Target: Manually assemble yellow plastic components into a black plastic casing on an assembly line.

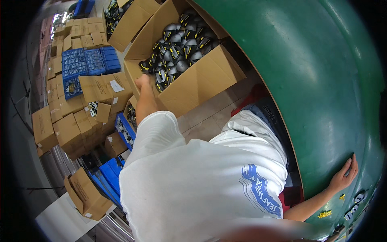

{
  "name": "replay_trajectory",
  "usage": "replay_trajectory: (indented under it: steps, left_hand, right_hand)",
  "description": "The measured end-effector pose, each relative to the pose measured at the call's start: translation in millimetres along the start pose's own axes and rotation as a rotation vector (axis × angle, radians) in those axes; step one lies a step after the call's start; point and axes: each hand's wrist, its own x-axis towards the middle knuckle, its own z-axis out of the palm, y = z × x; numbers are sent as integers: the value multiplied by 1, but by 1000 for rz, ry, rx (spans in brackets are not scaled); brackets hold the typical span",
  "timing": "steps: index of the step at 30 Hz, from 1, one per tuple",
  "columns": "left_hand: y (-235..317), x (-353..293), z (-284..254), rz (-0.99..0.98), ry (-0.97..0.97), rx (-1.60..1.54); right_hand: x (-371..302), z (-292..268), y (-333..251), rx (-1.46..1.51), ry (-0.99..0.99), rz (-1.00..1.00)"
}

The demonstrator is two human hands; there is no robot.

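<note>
Cardboard box (205,78): big, with no lid over it and its flaps bent out; it sits beside the long green tabletop (314,80).
Heap of parts (176,52): lots of grey, round tops with black and yellow on them, piled up inside that box.
Left hand (143,80): at the left side of the box, with the arm stretched out to it; the fingertips are by one black and yellow part.
Black and yellow part (146,67): at the left edge of the heap; the fingers do not show well there, so I cannot tell if they are grasping it.
Right hand (346,175): resting on the tabletop, fingers stretched out straight, grasping nothing.
Yellow bits (324,213): on the tabletop near the right hand, with small silver and black pieces (358,197) close by.
White shirt (181,181): on the person, with a blue picture on the front.
Blue crates (96,60): far left, full of little things, on top of brown boxes (72,129).
</note>
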Motion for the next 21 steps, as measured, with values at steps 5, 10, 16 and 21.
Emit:
replay_trajectory:
  steps: [5, 10, 16, 21]
  left_hand:
    - [-17, 33, 32, -228, -649, -336]
    - [12, 102, 39, -38, -638, -318]
    - [-7, -14, 96, 304, -794, -404]
    - [48, 17, 91, 444, -562, -580]
  right_hand:
    - [6, -9, 13, 5, -24, 2]
    - [7, 16, -1, 10, 31, 8]
    - [7, -18, -3, -158, 2, -43]
    - [-4, 2, 2, -30, 72, -13]
